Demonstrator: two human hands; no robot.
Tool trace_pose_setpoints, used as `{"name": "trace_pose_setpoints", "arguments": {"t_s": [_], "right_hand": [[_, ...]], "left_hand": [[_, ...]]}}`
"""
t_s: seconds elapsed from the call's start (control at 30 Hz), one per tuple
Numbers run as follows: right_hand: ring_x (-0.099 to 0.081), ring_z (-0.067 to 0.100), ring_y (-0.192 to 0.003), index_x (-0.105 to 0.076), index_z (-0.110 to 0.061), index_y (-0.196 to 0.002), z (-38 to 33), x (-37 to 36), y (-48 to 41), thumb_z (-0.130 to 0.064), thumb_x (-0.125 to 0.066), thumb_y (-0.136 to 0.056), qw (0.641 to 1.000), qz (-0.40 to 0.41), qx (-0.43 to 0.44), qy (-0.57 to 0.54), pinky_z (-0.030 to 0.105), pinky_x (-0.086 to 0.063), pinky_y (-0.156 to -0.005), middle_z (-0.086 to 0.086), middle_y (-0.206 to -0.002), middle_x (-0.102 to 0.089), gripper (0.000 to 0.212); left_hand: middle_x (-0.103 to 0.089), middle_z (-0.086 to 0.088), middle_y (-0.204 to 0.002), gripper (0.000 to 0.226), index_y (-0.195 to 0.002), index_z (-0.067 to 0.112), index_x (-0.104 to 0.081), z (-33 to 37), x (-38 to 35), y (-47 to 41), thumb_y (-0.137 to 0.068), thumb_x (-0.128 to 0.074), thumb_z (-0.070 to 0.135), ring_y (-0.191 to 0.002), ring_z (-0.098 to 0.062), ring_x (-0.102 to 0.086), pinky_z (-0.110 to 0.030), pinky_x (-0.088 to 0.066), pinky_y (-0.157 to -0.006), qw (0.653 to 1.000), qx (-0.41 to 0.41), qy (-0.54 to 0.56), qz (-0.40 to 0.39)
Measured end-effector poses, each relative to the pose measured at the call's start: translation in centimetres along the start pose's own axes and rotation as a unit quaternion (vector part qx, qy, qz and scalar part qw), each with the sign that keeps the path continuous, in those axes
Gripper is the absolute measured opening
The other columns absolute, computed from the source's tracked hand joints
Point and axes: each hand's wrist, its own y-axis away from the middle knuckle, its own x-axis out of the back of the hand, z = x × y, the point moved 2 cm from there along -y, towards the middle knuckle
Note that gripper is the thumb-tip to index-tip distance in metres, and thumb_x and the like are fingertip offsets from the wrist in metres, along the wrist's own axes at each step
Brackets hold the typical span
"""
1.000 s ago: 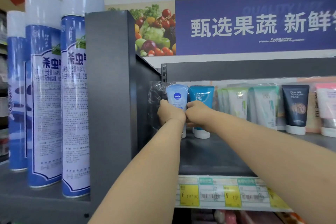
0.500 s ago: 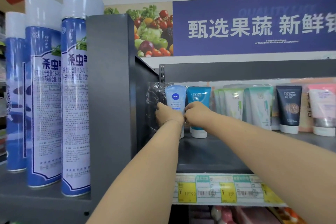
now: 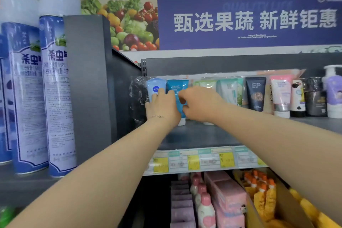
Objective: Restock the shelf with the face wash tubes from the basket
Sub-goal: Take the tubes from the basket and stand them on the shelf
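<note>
1. Head view: the left hand [image 3: 162, 105] was wrapped around the light-blue tube [image 3: 156, 87]. The tube stood at the left end of the shelf [image 3: 203, 135], beside a black wrapped pack [image 3: 136, 96]. The right hand [image 3: 200, 103] pinched the teal tube [image 3: 177, 86], which stood on its cap right beside it.
2. Same view, risk: the two tubes stood close together, so an uneven release would probably tip one into the row of tubes [image 3: 227, 90] to the right. The basket was out of sight.
</note>
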Motion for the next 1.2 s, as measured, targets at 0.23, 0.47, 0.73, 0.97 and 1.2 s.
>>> {"name": "trace_pose_setpoints", "arguments": {"t_s": [0.23,0.47,0.73,0.97,1.2], "right_hand": [[-0.059,0.028,-0.087,-0.042,-0.028,-0.086,2.2,1.5,4.8,-0.026,-0.049,-0.090,0.999,0.026,0.038,0.016,0.031,-0.038,-0.065,0.004,-0.104,-0.062,0.008],[-0.061,0.029,-0.090,-0.041,-0.023,-0.084,6.5,3.5,11.6,-0.032,-0.045,-0.092,0.997,0.035,0.064,-0.003,0.032,-0.037,-0.064,0.002,-0.095,-0.059,0.012],[-0.061,0.024,-0.082,-0.058,-0.023,-0.099,9.8,5.1,20.6,-0.038,-0.042,-0.095,0.984,0.096,0.142,-0.050,0.031,-0.037,-0.060,-0.001,-0.090,-0.061,0.022],[-0.054,0.024,-0.077,-0.033,-0.026,-0.081,11.8,3.1,25.9,-0.037,-0.042,-0.093,0.985,0.025,0.160,-0.061,0.032,-0.034,-0.058,-0.003,-0.082,-0.050,0.018],[-0.041,0.019,-0.069,-0.037,-0.029,-0.081,12.6,-2.0,31.9,-0.038,-0.042,-0.093,0.988,-0.049,0.125,-0.076,0.029,-0.026,-0.055,-0.009,-0.074,-0.040,0.016]], "left_hand": [[-0.047,-0.007,-0.120,0.031,-0.116,0.017,-0.051,3.9,1.1,4.0,-0.086,-0.055,0.021,-0.109,-0.030,-0.050,-0.040,-0.041,-0.083,0.996,-0.064,-0.052,0.015],[-0.048,-0.005,-0.113,0.023,-0.108,0.017,-0.054,10.2,1.6,9.2,-0.086,-0.056,0.025,-0.108,-0.027,-0.048,-0.036,-0.037,-0.075,0.996,-0.056,-0.047,0.047],[-0.046,-0.003,-0.104,0.022,-0.105,0.018,-0.055,15.6,0.7,15.8,-0.085,-0.055,0.028,-0.100,-0.027,-0.049,-0.037,-0.035,-0.077,0.993,-0.075,-0.040,0.077],[-0.048,-0.001,-0.093,0.010,-0.090,0.020,-0.052,17.5,-2.6,20.9,-0.083,-0.057,0.024,-0.091,-0.029,-0.052,-0.041,-0.044,-0.073,0.995,-0.095,0.001,0.014],[-0.055,0.000,-0.096,0.014,-0.097,0.017,-0.056,19.1,-8.4,27.0,-0.085,-0.056,0.025,-0.092,-0.026,-0.054,-0.044,-0.048,-0.074,0.989,-0.113,0.029,-0.091]]}}
